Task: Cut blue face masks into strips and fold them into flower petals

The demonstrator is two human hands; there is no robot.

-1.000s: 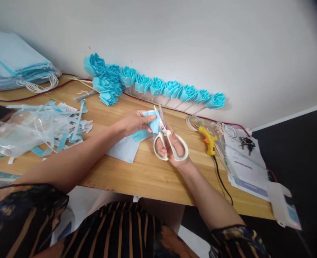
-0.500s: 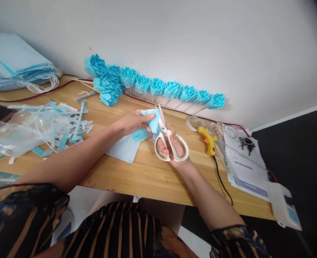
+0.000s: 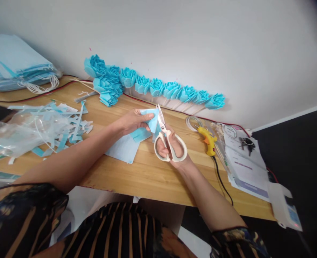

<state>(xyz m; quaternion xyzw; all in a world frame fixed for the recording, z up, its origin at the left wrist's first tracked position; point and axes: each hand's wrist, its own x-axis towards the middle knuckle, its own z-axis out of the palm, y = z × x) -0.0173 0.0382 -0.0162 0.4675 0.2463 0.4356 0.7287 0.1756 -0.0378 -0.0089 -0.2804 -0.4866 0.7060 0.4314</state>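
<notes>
Between the thumb and fingers of my left hand (image 3: 135,121) is a small folded piece of light blue fabric (image 3: 153,123). My right hand (image 3: 176,145) has its fingers through the handles of white-handled scissors (image 3: 163,130). The scissor blades point away from me, slightly parted, right at the fabric's right edge. Below my hands, a larger pale blue sheet (image 3: 123,150) lies flat on the table, with a smaller blue piece (image 3: 140,134) overlapping it. My right hand's fingertips are partly hidden behind the scissors.
Blue fabric roses (image 3: 157,86) on sticks line the wall. Scraps and a clear plastic bag (image 3: 26,130) lie at left, below stacked blue face masks or bags (image 3: 18,64). A yellow glue gun (image 3: 208,141), papers (image 3: 244,165) and keys (image 3: 247,144) are at right.
The scissor handles have drawn slightly closer together, and the blades have narrowed a little at the fabric's edge. My left hand has shifted very slightly left with the fabric.
</notes>
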